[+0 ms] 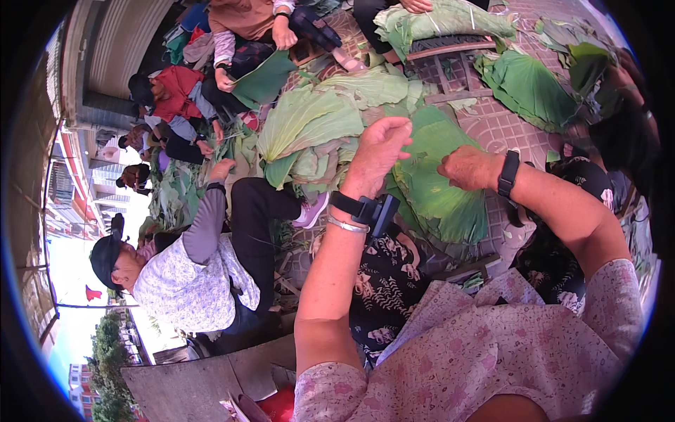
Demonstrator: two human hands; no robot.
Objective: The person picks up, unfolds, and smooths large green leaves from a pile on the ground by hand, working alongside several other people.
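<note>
A large green lotus leaf (439, 186) is spread before my knees, its ribs fanning out. Above its left edge, my left hand (378, 156) is raised with fingers loosely bent and apart, holding nothing that I can see. My right hand (471, 167) is closed over the leaf's right side; whatever its fingers pinch is hidden. More leaf layers show under the lower left edge of this one. Just left of my left hand lies a pile of paler lotus leaves (309, 126).
Close on my left sits a person in a patterned vest (193, 281). Across the pile, another person handles a folded leaf (264, 81). A low wooden stand (450, 49) carries a leaf bundle (443, 21). Further right, another leaf (527, 90) rests on paving tiles (492, 130).
</note>
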